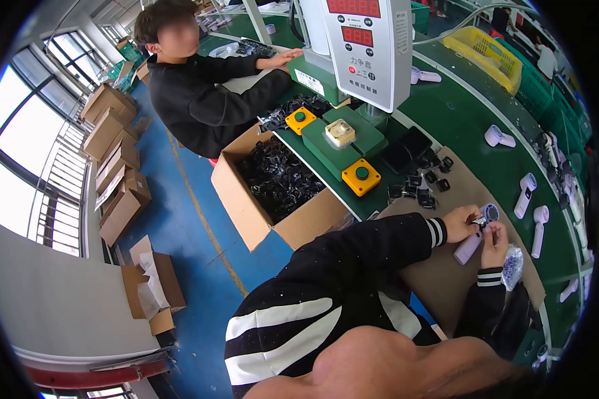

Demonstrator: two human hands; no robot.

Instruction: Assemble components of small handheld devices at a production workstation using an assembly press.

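The green desk [472, 120] curves from the upper middle down the right side, and a brown mat [459, 193] covers the part in front of the person. A press [363, 46] with a grey display box stands at the top centre on a green base [336, 149] that carries two yellow button boxes [361, 176]. Left of the base sits an open carton [273, 199] heaped with black parts. A co-worker [203, 93] in black sits further up the desk, one hand resting on its edge. Flat cartons [113, 166] are stacked on the blue floor by the windows, and a yellow crate [486, 56] stands at the upper right.

Loose black parts [422, 183] lie on the mat between the press and the hands. Several pale thermometers [526, 193] lie scattered along the desk to the right.

The thermometer [472, 239] in work is held just above the mat, between both hands. Its long axis runs diagonally: the handle points down and left toward the person, the round head up and right. The left hand [460, 223] pinches at the head end. The right hand [494, 245] curls around the body from the right, fingers pressed together. A small clear bag [512, 266] of dark bits lies by the right wrist.
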